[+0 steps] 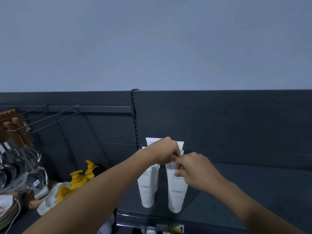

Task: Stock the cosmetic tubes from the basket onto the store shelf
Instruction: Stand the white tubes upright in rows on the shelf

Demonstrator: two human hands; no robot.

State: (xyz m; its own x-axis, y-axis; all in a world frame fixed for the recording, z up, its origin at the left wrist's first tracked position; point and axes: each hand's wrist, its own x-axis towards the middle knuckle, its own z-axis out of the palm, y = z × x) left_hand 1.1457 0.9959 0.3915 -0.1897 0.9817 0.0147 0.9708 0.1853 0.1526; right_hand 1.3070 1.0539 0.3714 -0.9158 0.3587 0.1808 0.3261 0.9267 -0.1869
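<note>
head view: both bare forearms reach forward over a dark grey metal store shelf [236, 191] backed by a dark panel with a slotted upright. white plastic cosmetic tubes printed "floral" stand cap-down on the shelf in two rows running front to back. the front left tube [147, 188] stands just beside the front right tube [175, 195], with a narrow gap between them; further tubes stand close behind each, their flat crimped tops showing above the hands.

the left hand [166, 152] is curled nearly closed over the tops of the rear tubes, fingers bent downward; whether it grips one cannot be told. the right hand [194, 171] is curled with thumb and fingers pinched at the top edge of the front right tube. the two hands' fingertips meet or nearly meet above that tube.

the basket is not in view.

left of the upright: yellow pump-top bottles [79, 179], a white bag, stacked patterned plates [6, 208], hanging metal spoons [20, 164] and wooden utensils on wire hooks.
</note>
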